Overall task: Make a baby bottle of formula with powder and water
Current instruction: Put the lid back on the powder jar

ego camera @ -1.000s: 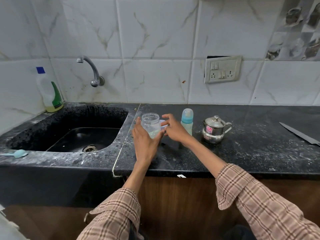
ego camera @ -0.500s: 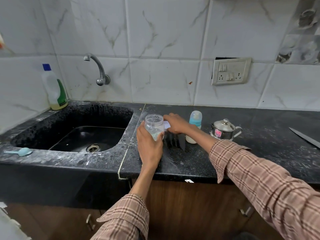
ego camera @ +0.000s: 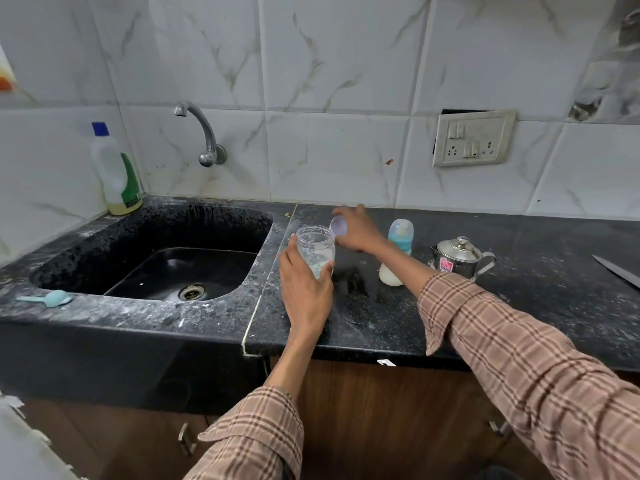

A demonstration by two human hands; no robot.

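A clear plastic jar with a little pale powder at the bottom stands on the black counter, and my left hand wraps around its near side. Just behind the jar's rim, my right hand holds a pale lilac lid, tilted. The baby bottle, with a blue cap and white liquid in its base, stands to the right of my right wrist. A light blue scoop lies on the sink's front ledge at the left.
A small steel pot with a lid stands right of the bottle. A knife blade lies at the far right. The black sink with a tap is left; a detergent bottle stands in its corner.
My right hand has lifted the lilac lid from the counter up behind the jar's rim. My left hand keeps its hold on the jar. The camera has moved closer.
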